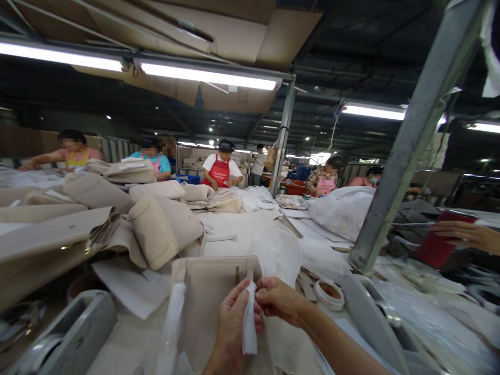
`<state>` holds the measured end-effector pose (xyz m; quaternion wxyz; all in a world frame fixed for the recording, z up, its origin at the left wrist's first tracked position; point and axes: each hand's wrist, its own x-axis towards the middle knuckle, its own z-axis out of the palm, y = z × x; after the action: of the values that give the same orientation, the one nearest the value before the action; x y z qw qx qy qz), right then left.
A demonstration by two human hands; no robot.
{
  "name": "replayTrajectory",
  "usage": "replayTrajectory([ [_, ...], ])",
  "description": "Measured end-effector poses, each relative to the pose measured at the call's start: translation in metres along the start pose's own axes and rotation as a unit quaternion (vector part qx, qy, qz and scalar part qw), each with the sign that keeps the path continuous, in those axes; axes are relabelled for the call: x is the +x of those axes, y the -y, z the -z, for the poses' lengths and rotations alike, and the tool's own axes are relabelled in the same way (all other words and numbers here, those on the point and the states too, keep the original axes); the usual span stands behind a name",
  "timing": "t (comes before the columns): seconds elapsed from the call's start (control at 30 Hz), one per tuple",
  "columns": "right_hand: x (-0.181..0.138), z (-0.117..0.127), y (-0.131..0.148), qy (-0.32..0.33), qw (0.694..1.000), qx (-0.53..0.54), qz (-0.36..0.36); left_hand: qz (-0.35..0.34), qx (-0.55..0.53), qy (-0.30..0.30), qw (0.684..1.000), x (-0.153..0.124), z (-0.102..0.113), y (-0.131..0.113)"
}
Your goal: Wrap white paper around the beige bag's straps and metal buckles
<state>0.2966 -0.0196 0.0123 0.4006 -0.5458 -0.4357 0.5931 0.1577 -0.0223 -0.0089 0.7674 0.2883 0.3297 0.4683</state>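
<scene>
Both sets of fingertips meet on a small white strip (pixel 250 320) that hangs down between them: the left hand (pixel 230 333) has thumb and fingers pinched together on its left edge, and the right hand (pixel 279 301) is closed on its top right edge, the two hands touching at the strip. Directly beneath and behind them lies a flat beige bag (pixel 213 297), its top edge with two small metal fittings turned away from the person, resting on the white worktable (pixel 250 229). A long white paper band (pixel 172 325) lies over the bag's left side. Just to the right sits a roll of tape (pixel 329 293), and a crumpled clear plastic sheet (pixel 279 250) stands just behind the bag. To the left is a heap of padded beige bags (pixel 164 229). A slanted grey metal post (pixel 406 140) rises at the right, and beyond it another person's hand (pixel 464 234) rests on a dark red item (pixel 437 245). Several workers (pixel 221 169) sit along the far side of the table under strip lights (pixel 209 75).
</scene>
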Motion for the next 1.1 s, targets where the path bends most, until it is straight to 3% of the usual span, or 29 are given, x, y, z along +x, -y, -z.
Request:
replayTrajectory([
  [0.2,0.002,-0.013,-0.009,-0.014,0.999,0.032,0.017,-0.016,-0.004,0.011,1.000,0.001,-0.002,0.008],
  [0.5,-0.004,-0.023,-0.015,-0.061,0.992,0.076,0.079,-0.026,0.038,-0.007,0.999,-0.008,-0.008,-0.002],
  [0.8,-0.002,-0.021,-0.017,-0.105,0.991,0.034,0.082,-0.056,0.097,-0.017,0.994,-0.008,-0.009,0.004],
  [1.1,0.004,-0.026,-0.013,-0.119,0.988,-0.006,0.097,-0.044,0.106,-0.015,0.993,-0.012,-0.011,-0.003],
])
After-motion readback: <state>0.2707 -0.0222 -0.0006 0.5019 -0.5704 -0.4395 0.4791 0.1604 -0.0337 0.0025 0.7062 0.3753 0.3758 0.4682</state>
